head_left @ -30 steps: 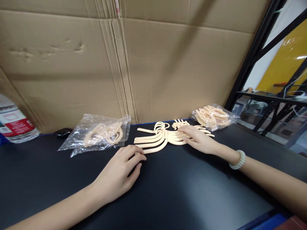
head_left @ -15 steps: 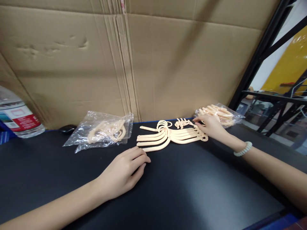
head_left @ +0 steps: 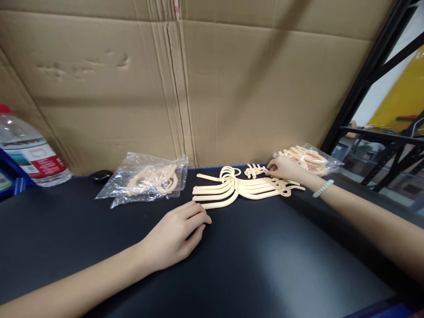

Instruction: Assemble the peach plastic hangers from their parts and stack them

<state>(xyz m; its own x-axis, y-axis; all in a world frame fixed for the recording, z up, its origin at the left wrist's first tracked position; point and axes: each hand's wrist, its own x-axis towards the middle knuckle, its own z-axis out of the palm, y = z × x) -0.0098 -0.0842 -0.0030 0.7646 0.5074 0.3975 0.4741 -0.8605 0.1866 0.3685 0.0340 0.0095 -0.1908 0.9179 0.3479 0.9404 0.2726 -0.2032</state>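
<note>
A fan of several cream plastic hangers (head_left: 238,187) lies on the black table (head_left: 265,265) near its back edge. My left hand (head_left: 175,236) rests palm down on the table, fingertips just short of the lowest hanger's left end, holding nothing. My right hand (head_left: 285,170), with a white bead bracelet on the wrist, reaches to the far right end of the fan. Its fingertips touch a small cluster of cream pieces (head_left: 255,170) behind the hangers. Whether it grips one is not clear.
A clear bag of cream hangers (head_left: 149,181) lies at the left, another clear bag (head_left: 309,159) at the back right. A water bottle (head_left: 29,152) stands far left, a small black object (head_left: 101,176) beside it. A cardboard wall (head_left: 198,88) closes the back; black shelving (head_left: 374,79) stands right.
My right hand has slid from the middle of the hanger fan to its far right end, by the small cluster. My left hand has stayed put. The view shifted a little.
</note>
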